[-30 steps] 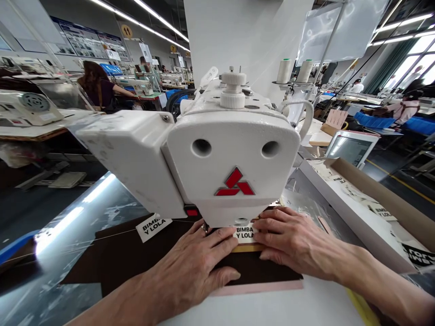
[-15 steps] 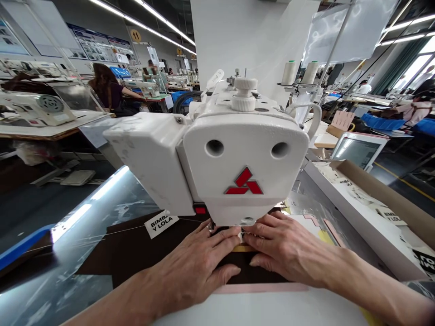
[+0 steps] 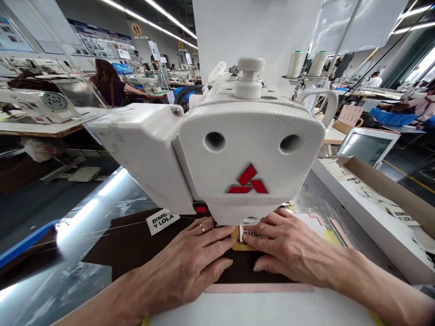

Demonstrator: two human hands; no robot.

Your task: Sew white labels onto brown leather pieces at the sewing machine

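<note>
With the machine head (image 3: 251, 154) as the centre of our dial, we see the work partway along, as far as we can judge. At eight o'clock, one printed label (image 3: 162, 222) lies on the brown material (image 3: 125, 242), a thread trailing near it; whether it is fastened there we cannot tell. At six o'clock, just below the head, a second label (image 3: 254, 232) is mostly covered by the right hand (image 3: 288, 240), which sits at five o'clock, fingers laid flat and pressing down rather than gripping. The left hand (image 3: 200, 253), at seven o'clock, is likewise spread and unclenched, its fingertips on the work beside the yellow piece (image 3: 243, 247) that shows beneath the label. The head hides the needle, so we cannot say how much of this label, if any, is stitched; we judge it unfinished, since both hands steady the work there. Between three and four o'clock, the long box (image 3: 370, 219) holds more labels (image 3: 399, 215), which we count as unused. A pink strip (image 3: 258, 288) lies at six o'clock, below both hands.
</note>
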